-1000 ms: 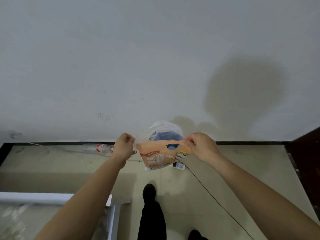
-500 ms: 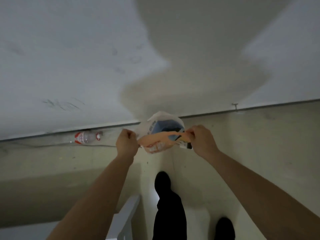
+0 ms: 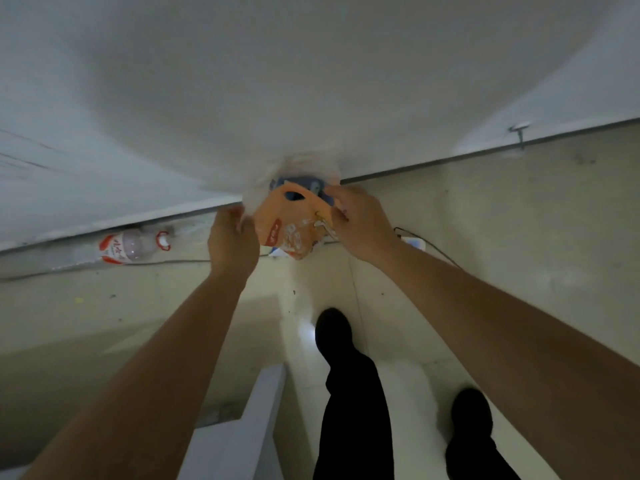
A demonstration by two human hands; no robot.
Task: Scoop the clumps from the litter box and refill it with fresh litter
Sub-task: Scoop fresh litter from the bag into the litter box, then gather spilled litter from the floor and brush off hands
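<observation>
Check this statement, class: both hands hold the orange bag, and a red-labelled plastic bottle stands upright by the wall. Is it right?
Not quite. The head view shows the plastic bottle lying on its side by the wall, not upright. The rest holds: left hand and right hand both hold the orange bag.

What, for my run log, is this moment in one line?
litter bag: held above floor | left hand: grips its edge | right hand: pinches its top
</observation>
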